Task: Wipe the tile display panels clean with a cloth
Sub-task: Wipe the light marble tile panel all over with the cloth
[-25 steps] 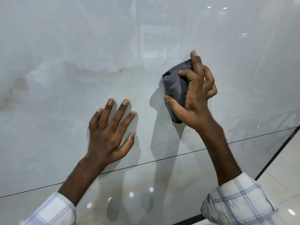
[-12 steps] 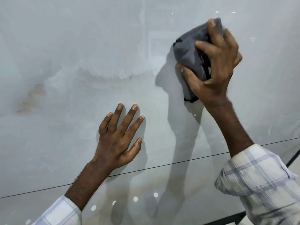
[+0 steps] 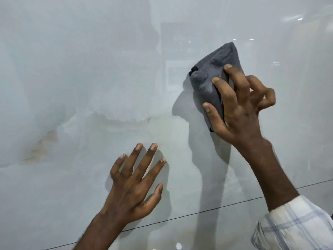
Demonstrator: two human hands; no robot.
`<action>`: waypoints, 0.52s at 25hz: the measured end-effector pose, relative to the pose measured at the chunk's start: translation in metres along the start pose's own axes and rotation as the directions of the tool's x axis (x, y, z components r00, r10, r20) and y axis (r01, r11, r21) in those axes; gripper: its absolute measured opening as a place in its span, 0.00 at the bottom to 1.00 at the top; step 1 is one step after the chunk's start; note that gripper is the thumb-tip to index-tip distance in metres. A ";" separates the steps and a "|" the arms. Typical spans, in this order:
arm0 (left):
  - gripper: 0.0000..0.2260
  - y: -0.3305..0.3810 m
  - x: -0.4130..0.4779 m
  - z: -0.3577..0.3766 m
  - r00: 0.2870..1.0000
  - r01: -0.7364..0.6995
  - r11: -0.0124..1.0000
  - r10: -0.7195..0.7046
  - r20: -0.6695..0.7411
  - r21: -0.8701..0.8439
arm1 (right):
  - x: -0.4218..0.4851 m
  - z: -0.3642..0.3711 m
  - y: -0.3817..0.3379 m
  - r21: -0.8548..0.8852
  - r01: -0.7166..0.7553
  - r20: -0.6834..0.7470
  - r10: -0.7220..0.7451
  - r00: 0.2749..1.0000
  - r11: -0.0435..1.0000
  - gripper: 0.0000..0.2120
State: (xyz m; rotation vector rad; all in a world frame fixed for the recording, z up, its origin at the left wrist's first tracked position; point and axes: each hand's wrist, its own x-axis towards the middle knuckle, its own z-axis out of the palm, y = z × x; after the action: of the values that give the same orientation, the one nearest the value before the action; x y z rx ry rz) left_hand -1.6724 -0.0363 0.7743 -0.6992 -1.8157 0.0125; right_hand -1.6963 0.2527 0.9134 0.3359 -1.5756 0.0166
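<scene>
Against the upper tile panel [image 3: 75,73], the right hand [image 3: 241,114] grips a bunched grey cloth [image 3: 212,73], thumb and fingers curled round it, pressing it to the glossy face right of centre. The left hand [image 3: 133,190] lies flat on the same panel lower down, fingers spread and straight, holding nothing. Wiping is the step in hand. I judge the next stroke calls for steady pressure and a sweep leftward, where a brownish patch [image 3: 43,145] may be dirt or only veining; it is hard to tell. Counted: one cloth, two hands, one checked sleeve [image 3: 292,228], and two panels, the lower panel [image 3: 198,235] parted from the upper by one dark joint line [image 3: 198,212].
</scene>
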 end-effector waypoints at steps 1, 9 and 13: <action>0.27 -0.004 0.011 -0.003 1.000 0.001 1.000 0.000 -0.031 0.023 | 0.003 -0.003 0.002 -0.033 -0.016 0.019 0.017 1.000 0.999 0.21; 0.31 -0.020 0.027 0.015 0.994 0.019 0.989 -0.002 -0.113 0.150 | 0.003 0.016 -0.028 -0.042 -0.179 0.024 0.180 0.983 0.983 0.30; 0.30 -0.019 0.028 0.015 0.991 0.030 0.988 -0.011 -0.130 0.150 | 0.011 0.026 -0.031 -0.027 -0.220 -0.054 0.218 0.974 0.975 0.29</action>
State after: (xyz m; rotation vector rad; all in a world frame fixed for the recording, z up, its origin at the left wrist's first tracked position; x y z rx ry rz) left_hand -1.6999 -0.0343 0.7997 -0.5607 -1.6785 0.0890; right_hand -1.7147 0.2153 0.9171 0.1337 -1.5542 0.1686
